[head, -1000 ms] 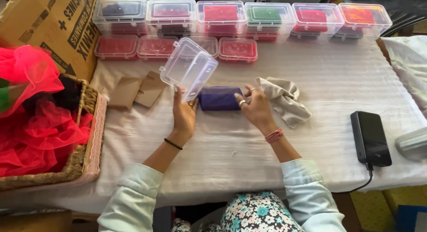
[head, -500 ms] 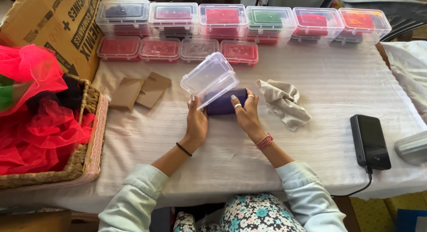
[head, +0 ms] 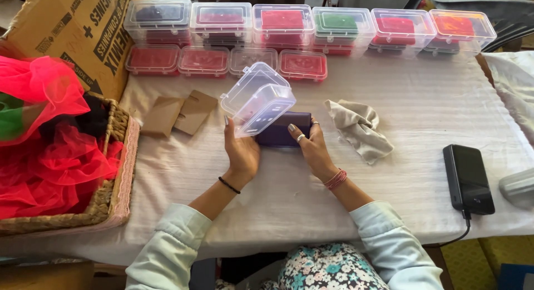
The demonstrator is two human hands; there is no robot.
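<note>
Purple, folded and soft-looking, a small bundle of fabric [head: 281, 130] is lying near the middle of the white-clothed table [head: 423, 106], and both hands are working on it. The left hand [head: 240, 151] is curling around the near end of a clear hinged plastic box [head: 257, 98], gripping it tilted up over the purple bundle with its lid hanging open toward the far edge. The right hand [head: 312, 148] is closing its fingers on the right end of the purple bundle, thumb pressing on top; the box's lower edge is touching or just over the bundle, and I cannot tell which.

Just right of the hands a crumpled grey cloth [head: 359, 126] is lying on the table. Two brown cardboard cards [head: 178, 113] are resting to the left. Along the far edge a row of clear lidded boxes with coloured fabric inside [head: 311, 26] is standing. A black phone with a cable [head: 468, 179] is sitting near the right edge. At the left edge a woven wicker basket [head: 114, 179] is holding pink and red netting [head: 50, 140], beside a brown cardboard carton [head: 61, 28].
</note>
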